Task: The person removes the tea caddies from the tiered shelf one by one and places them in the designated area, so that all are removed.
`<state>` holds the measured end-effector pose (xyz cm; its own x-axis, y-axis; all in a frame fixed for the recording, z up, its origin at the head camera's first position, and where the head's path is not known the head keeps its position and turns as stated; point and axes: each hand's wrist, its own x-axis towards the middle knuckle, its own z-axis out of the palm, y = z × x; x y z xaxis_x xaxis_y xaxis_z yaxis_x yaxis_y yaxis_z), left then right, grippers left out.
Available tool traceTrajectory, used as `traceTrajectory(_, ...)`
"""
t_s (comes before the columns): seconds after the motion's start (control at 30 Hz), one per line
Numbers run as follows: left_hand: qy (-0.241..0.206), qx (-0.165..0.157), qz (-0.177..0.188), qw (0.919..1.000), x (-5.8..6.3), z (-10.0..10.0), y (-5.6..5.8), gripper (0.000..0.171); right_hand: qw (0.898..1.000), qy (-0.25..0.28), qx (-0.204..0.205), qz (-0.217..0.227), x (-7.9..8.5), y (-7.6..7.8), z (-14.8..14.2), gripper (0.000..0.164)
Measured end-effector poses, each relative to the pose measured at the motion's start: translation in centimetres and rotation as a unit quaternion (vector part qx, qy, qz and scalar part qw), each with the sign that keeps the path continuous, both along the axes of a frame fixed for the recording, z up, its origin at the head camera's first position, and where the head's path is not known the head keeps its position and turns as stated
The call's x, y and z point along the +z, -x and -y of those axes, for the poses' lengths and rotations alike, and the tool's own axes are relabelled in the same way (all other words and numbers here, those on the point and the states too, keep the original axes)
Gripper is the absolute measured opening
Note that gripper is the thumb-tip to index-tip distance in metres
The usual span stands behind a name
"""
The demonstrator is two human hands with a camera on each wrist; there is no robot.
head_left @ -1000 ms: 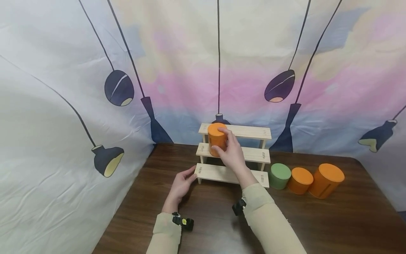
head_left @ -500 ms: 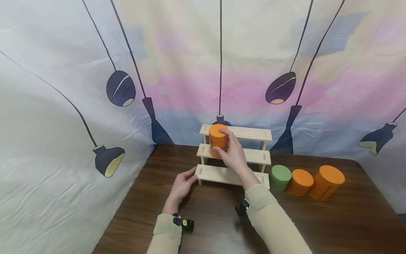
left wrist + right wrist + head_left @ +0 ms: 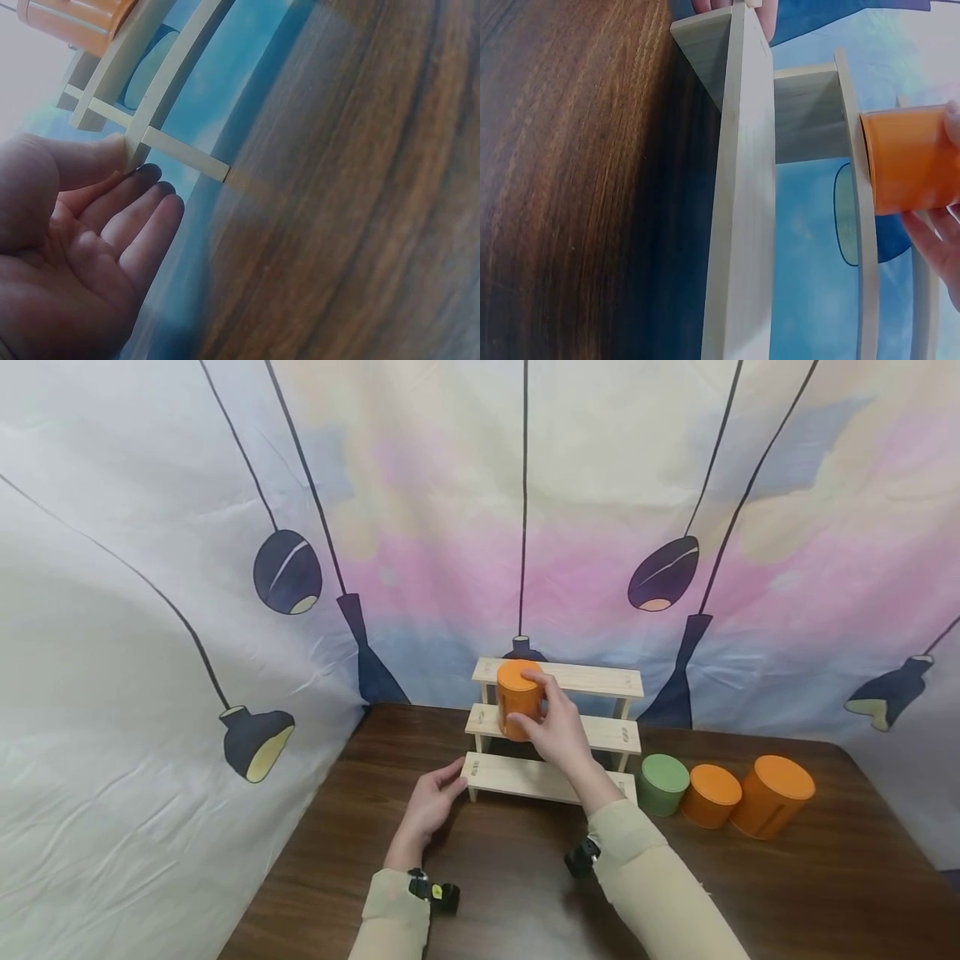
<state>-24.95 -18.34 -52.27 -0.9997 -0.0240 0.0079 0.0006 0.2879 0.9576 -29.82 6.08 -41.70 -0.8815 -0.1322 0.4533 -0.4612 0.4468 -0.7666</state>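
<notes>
In the head view a three-step wooden display stand (image 3: 521,775) stands at the back of the table. My right hand (image 3: 564,731) grips a tall orange lidded canister (image 3: 517,702) on the left part of the middle step. The right wrist view has this canister (image 3: 907,159) upright, its base against the step, with fingertips (image 3: 922,236) around its side. My left hand (image 3: 431,802) pinches the left end of the lowest step. In the left wrist view, the thumb (image 3: 90,159) lies against that step's end, while the other fingers are loosely extended.
Right of the stand, a green canister (image 3: 663,787), a short orange canister (image 3: 709,797) and a taller orange canister (image 3: 772,800) form a row on the brown wooden table (image 3: 495,877). A fabric backdrop (image 3: 450,568) printed with lamps hangs behind the stand.
The orange canister has shifted very slightly right and toward the front on the middle step, still in my right hand. My left hand keeps its place. The head view has tilted a little.
</notes>
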Motion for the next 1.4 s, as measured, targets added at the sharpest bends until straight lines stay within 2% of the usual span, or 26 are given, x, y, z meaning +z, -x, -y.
traceTrajectory(0.4, 0.014, -0.005, 0.004, 0.9999, -0.4, 0.4, -0.3, 0.043, 0.998, 0.060, 0.020, 0.014, -0.3, -1.9, -1.6, 0.072)
traceTrajectory(0.7, 0.013, -0.006, -0.004, 0.9999, -0.1, 0.1, 0.1, 0.044, 0.993, 0.118, 0.032, 0.000, -0.7, -3.3, -5.7, 0.077)
traceTrajectory(0.83, 0.011, -0.004, -0.006, 0.9999, 0.0, 0.2, 0.2, 0.045, 0.991, 0.130, 0.019, -0.015, -1.2, -3.9, -7.8, 0.078)
traceTrajectory(1.17, 0.011, -0.002, -0.001, 0.9999, -0.5, 0.3, -0.3, 0.044, 0.992, 0.122, -0.018, -0.005, -1.4, -7.1, -13.6, 0.085)
traceTrajectory(1.4, 0.008, -0.002, -0.004, 1.0000, -0.5, 0.1, -0.3, 0.044, 0.997, 0.056, -0.048, 0.004, -0.6, -9.0, -17.9, 0.090)
